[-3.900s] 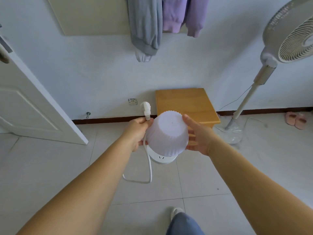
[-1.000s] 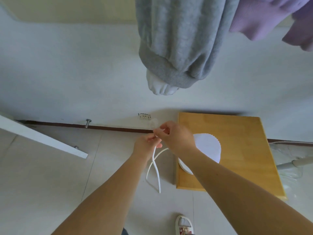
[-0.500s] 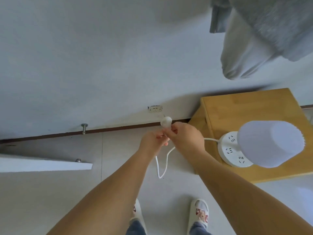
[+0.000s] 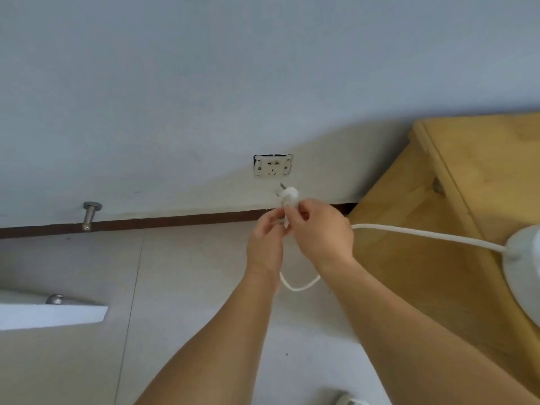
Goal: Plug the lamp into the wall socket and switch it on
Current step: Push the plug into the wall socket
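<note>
A white wall socket (image 4: 273,166) sits low on the wall, just above the brown skirting. My right hand (image 4: 320,232) pinches the white plug (image 4: 289,196), prongs pointing up-left, a short gap below the socket. My left hand (image 4: 266,244) touches the white cord (image 4: 423,235) right behind the plug. The cord loops down under my wrists and runs right to the lamp's white base (image 4: 526,258), cut off at the right edge on the wooden table (image 4: 479,176). The lamp's shade is out of view.
A metal door stopper (image 4: 90,215) sticks out of the skirting at the left. The white door's edge (image 4: 52,312) with a second stopper lies at the lower left. Pale floor tiles spread below. A slipper's tip (image 4: 349,400) shows at the bottom edge.
The view has closed in on the wall, so the socket looks larger. Both hands have carried the plug up toward it. The lamp's shade has slid out of view at the right.
</note>
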